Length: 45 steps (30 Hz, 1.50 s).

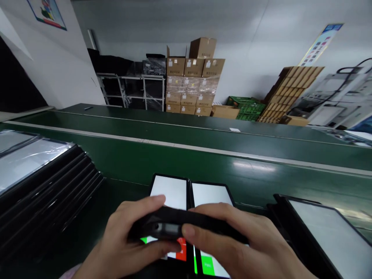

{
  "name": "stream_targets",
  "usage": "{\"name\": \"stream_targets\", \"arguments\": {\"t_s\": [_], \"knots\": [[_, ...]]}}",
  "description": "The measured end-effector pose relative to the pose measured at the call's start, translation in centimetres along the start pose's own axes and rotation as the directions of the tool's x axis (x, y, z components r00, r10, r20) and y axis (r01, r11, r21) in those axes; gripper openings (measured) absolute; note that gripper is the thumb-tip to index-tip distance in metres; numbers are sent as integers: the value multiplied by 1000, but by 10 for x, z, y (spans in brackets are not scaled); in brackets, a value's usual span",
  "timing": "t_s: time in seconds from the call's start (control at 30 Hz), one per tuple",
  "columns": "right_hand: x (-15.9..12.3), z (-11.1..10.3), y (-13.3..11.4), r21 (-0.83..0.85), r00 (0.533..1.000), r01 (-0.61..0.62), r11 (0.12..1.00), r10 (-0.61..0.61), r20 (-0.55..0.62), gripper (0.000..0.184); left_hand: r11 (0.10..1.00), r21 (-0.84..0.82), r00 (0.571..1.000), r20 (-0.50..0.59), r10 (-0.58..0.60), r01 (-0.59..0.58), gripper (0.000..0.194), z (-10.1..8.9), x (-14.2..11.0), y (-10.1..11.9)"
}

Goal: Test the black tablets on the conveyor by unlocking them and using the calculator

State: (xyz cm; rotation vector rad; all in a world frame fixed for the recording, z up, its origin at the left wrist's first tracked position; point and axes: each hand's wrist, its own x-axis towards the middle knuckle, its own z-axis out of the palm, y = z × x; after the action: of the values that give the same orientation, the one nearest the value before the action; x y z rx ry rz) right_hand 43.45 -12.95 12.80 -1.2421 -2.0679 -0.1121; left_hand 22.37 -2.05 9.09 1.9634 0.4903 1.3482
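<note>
Two hands, left (124, 236) and right (232, 240), grip a black handheld device (186, 221) above two tablets (168, 190).

Stacked cardboard cartons (190, 91) stand beside a white metal shelf rack (130, 91) holding plastic-wrapped black goods. Green plastic crates (248, 108) sit right of the cartons, behind a green conveyor bench (186, 133).

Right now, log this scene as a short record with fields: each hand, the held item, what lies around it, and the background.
Left hand: grips one end of the held panel
Right hand: grips the other end
Held item: black-framed panel, seen edge-on
Beneath hands: two lit screens, side by side, showing white, green and red areas
Left side: stack of black-framed panels
Right side: single framed panel
Surface: green conveyor belt
Background: stacked cardboard boxes, green crates
</note>
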Motion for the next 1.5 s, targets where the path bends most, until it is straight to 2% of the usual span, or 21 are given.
{"name": "stream_targets", "arguments": {"t_s": [0.1, 0.17, 0.2, 0.27, 0.37, 0.4, 0.47, 0.57, 0.63, 0.73, 0.83, 0.9, 0.97, 1.03, 1.1, 1.13, 1.2, 1.27, 1.33, 1.4, 1.5], "knots": [[-7, 8, 11, 90, 988, -131, 987, 138, -75, 45, 956, -146, 945, -171, -278, 254, 63, -5, 11, 2], [-12, 14, 22, 235, 915, -322, 917, 365, -169, 50, 890, -339, 910, -172, -378, 305, 61, -12, 22, -4], [-15, 17, 28, 338, 841, -423, 841, 503, -199, 51, 843, -429, 898, -139, -416, 324, 59, -16, 26, -10], [-18, 26, 41, 546, 628, -572, 612, 755, -189, 59, 710, -555, 857, 8, -515, 433, 56, -18, 27, -26], [-18, 48, 57, 725, 321, -630, 278, 944, -84, 79, 489, -599, 730, 255, -634, 634, 59, -9, 10, -49], [-16, 58, 60, 756, 253, -626, 190, 967, -34, 85, 438, -591, 686, 292, -666, 677, 57, -4, 2, -54], [-14, 80, 64, 802, 199, -596, 42, 975, 98, 92, 364, -556, 589, 298, -751, 747, 56, 5, -15, -61], [-13, 113, 65, 809, 234, -584, -72, 939, 252, 100, 311, -514, 452, 175, -874, 800, 59, 9, -28, -66], [-15, 130, 66, 785, 241, -612, -97, 922, 302, 99, 316, -490, 409, 94, -907, 812, 58, 5, -30, -71], [-20, 145, 64, 740, 222, -661, -125, 909, 353, 95, 330, -436, 388, 47, -921, 837, 54, -5, -30, -85], [-27, 150, 58, 697, 229, -709, -111, 898, 376, 94, 345, -441, 419, 80, -905, 829, 55, -11, -34, -101], [-33, 148, 51, 613, 334, -786, 81, 890, 311, 84, 370, -413, 440, 88, -894, 832, 59, -11, -38, -108], [-38, 142, 43, 381, 530, -810, 446, 835, 147, 67, 424, -315, 462, 54, -885, 849, 65, -10, -41, -111], [-40, 131, 36, 67, 749, -663, 746, 661, 47, 53, 473, -221, 493, 45, -869, 853, 70, -10, -44, -113], [-39, 121, 30, -97, 875, -450, 888, 460, 153, 47, 478, -201, 498, 61, -865, 855, 71, -11, -45, -114], [-38, 117, 29, -102, 894, -357, 928, 372, 249, 45, 458, -221, 483, 70, -873, 861, 69, -11, -46, -116], [-37, 115, 28, -61, 873, -249, 967, 251, 418, 41, 400, -284, 435, 69, -898, 871, 64, -11, -47, -118], [-39, 118, 31, -62, 848, -256, 965, 254, 466, 36, 374, -326, 404, 27, -914, 868, 59, -10, -47, -121], [-42, 123, 36, -130, 848, -345, 930, 368, 381, 32, 376, -367, 398, -15, -917, 851, 54, -9, -46, -123], [-44, 126, 41, -206, 860, -432, 878, 470, 201, 31, 363, -402, 394, -6, -919, 840, 51, -7, -45, -125], [-41, 119, 43, -158, 866, -481, 862, 496, 66, 30, 321, -422, 369, 36, -929, 848, 50, -7, -45, -128]]}}
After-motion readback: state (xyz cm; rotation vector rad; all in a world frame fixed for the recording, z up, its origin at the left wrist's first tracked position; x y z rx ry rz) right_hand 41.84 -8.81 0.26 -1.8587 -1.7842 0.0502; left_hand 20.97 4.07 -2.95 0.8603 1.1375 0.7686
